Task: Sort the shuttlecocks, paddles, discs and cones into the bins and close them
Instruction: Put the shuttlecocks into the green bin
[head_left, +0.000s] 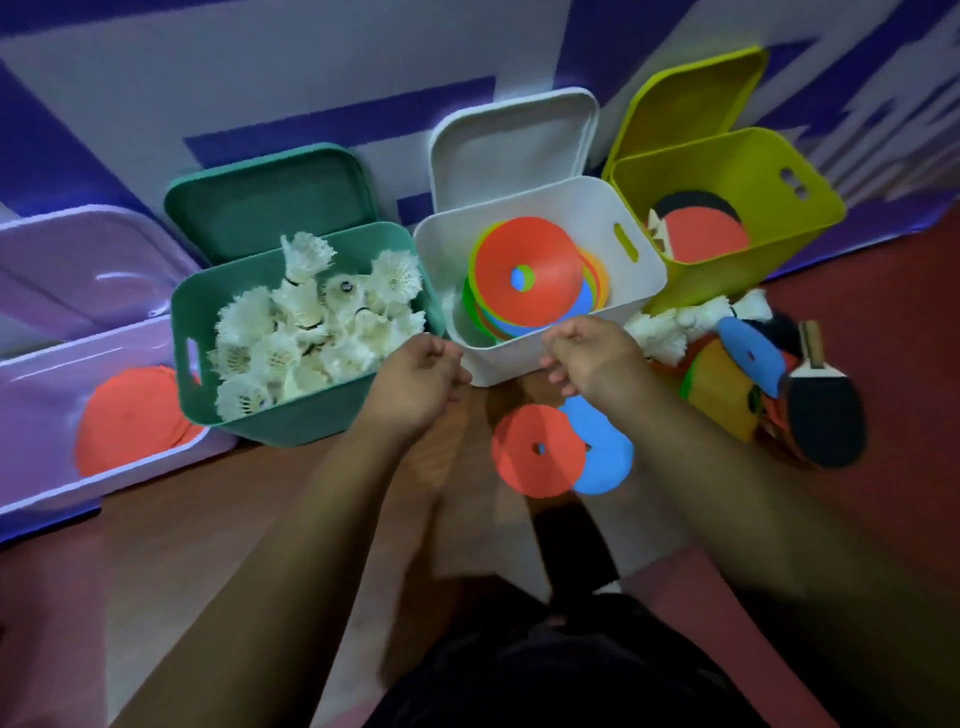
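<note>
now my left hand (421, 376) is curled up empty just beside the white bin (498, 358) of discs (540, 254); my right hand (589, 358) curls at its front rim, whether gripping it i cannot tell.

four bins are standing in a row along the wall (311, 78), lids (270, 197) leaning behind them: from left, the leftmost bin (31, 426), shuttlecock bin (291, 421), disc bin (498, 358), paddle bin (727, 280). two discs (537, 449) are lying on the floor (208, 519) before the disc bin; loose shuttlecocks (660, 332) and a paddle (826, 415) are lying to its right.
</note>
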